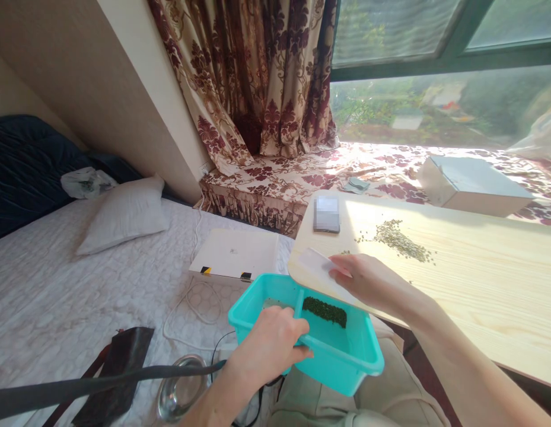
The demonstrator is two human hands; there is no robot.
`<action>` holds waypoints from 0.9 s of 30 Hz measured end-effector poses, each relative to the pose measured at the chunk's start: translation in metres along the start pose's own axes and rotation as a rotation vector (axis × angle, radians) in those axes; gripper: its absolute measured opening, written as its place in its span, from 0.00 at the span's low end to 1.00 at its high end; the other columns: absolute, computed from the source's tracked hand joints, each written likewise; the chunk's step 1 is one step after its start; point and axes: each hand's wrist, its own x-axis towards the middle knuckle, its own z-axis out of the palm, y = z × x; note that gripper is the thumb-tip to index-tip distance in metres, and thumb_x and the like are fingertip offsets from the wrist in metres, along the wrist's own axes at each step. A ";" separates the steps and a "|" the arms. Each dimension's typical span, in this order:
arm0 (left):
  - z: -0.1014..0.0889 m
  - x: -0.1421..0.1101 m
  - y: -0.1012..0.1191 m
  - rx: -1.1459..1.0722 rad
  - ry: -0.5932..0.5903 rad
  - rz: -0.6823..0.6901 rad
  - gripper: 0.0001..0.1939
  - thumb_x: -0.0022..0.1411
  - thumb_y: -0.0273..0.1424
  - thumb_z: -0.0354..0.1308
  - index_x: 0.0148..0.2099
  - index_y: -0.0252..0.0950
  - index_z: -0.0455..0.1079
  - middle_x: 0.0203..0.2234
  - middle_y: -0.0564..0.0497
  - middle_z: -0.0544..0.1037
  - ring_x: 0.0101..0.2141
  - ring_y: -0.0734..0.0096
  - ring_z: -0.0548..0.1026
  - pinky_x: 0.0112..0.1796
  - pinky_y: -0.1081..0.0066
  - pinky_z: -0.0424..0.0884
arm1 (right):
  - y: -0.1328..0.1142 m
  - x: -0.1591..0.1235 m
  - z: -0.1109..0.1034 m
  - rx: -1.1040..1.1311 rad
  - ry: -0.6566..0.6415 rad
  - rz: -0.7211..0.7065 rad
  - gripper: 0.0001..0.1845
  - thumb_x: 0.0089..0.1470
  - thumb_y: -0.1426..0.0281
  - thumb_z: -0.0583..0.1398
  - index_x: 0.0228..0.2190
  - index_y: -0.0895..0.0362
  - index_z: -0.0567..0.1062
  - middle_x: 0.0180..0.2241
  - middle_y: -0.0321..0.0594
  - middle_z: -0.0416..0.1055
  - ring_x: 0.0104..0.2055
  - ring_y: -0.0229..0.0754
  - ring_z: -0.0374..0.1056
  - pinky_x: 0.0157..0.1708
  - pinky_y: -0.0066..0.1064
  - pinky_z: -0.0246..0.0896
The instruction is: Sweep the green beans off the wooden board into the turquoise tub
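My left hand (275, 335) is closed on the near rim of a turquoise plastic bin (346, 362), beside its divider. A strip of small dark green beans (325, 312) lies in the bin's right compartment. The left compartment is partly hidden by my left hand. My right hand (368, 279) pinches a flat white card (319, 264) at the corner of the pale wooden table (471, 279), just above the bin. Past that hand, small greenish-brown seeds or beans (402, 240) are spread over the tabletop, with a few loose ones around them.
A phone-like device (327, 213) lies near the table's far left corner. A white box (475, 184) stands on the windowsill. On the bed are a flat white box (235, 252), a pillow (124, 216), a metal bowl (181, 385), a dark bag (117, 370) and cables.
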 end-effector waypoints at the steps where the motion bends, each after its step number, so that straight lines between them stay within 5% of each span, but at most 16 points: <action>1: 0.000 0.000 0.000 0.002 -0.001 0.001 0.13 0.63 0.42 0.69 0.37 0.37 0.77 0.33 0.47 0.77 0.39 0.55 0.76 0.38 0.66 0.68 | 0.000 0.001 -0.001 0.004 -0.015 0.011 0.12 0.59 0.71 0.56 0.26 0.54 0.76 0.23 0.36 0.74 0.25 0.37 0.68 0.25 0.26 0.52; 9: 0.004 0.000 0.010 0.014 -0.009 0.040 0.12 0.64 0.42 0.68 0.38 0.38 0.77 0.33 0.48 0.76 0.38 0.55 0.76 0.36 0.67 0.69 | 0.012 -0.013 0.000 0.080 -0.104 0.015 0.12 0.60 0.69 0.53 0.30 0.53 0.76 0.28 0.38 0.77 0.28 0.40 0.71 0.26 0.28 0.54; 13: 0.004 0.002 0.019 0.036 -0.033 0.100 0.13 0.64 0.42 0.69 0.38 0.38 0.77 0.33 0.47 0.76 0.38 0.55 0.76 0.37 0.66 0.70 | 0.050 -0.039 -0.004 0.003 0.159 0.192 0.15 0.60 0.61 0.53 0.37 0.49 0.79 0.26 0.40 0.77 0.26 0.47 0.71 0.25 0.32 0.54; 17: 0.002 0.010 0.030 0.045 -0.077 0.161 0.14 0.64 0.44 0.68 0.38 0.38 0.77 0.33 0.47 0.76 0.38 0.55 0.76 0.38 0.65 0.71 | 0.077 -0.062 -0.003 -0.148 0.177 0.379 0.12 0.56 0.61 0.56 0.35 0.48 0.79 0.26 0.42 0.77 0.24 0.50 0.70 0.22 0.33 0.51; 27: 0.000 0.021 0.049 0.070 -0.118 0.245 0.15 0.65 0.45 0.67 0.40 0.39 0.77 0.33 0.47 0.77 0.38 0.54 0.77 0.38 0.64 0.72 | 0.064 -0.061 0.009 -0.240 0.059 0.420 0.14 0.59 0.65 0.54 0.37 0.49 0.79 0.30 0.41 0.80 0.28 0.46 0.72 0.24 0.31 0.50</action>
